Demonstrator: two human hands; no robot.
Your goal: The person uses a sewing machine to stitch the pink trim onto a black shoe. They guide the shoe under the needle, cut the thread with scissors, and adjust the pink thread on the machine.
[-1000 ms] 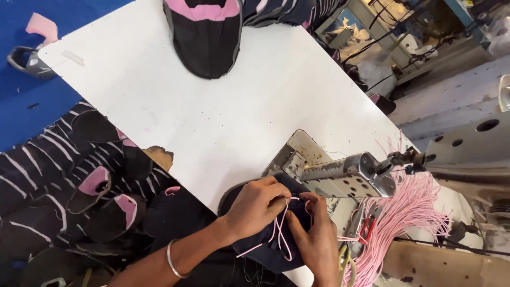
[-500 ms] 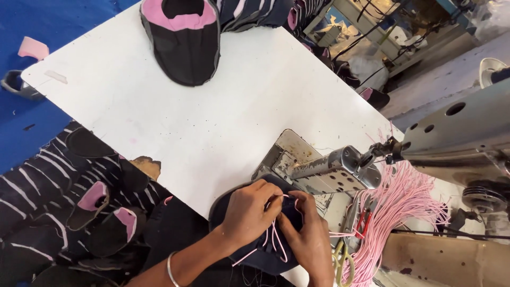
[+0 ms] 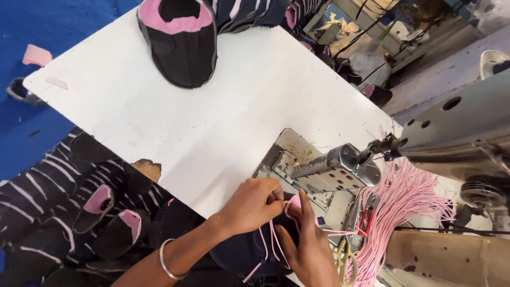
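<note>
Both hands, left hand (image 3: 252,204) and right hand (image 3: 308,250), pinch pink cord (image 3: 273,239) on a dark shoe upper (image 3: 244,255) (lacing unfinished), fingers closed

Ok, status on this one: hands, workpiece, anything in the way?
Left hand and right hand pinch pink cord on dark shoe piece. Sewing machine close ahead.
</note>
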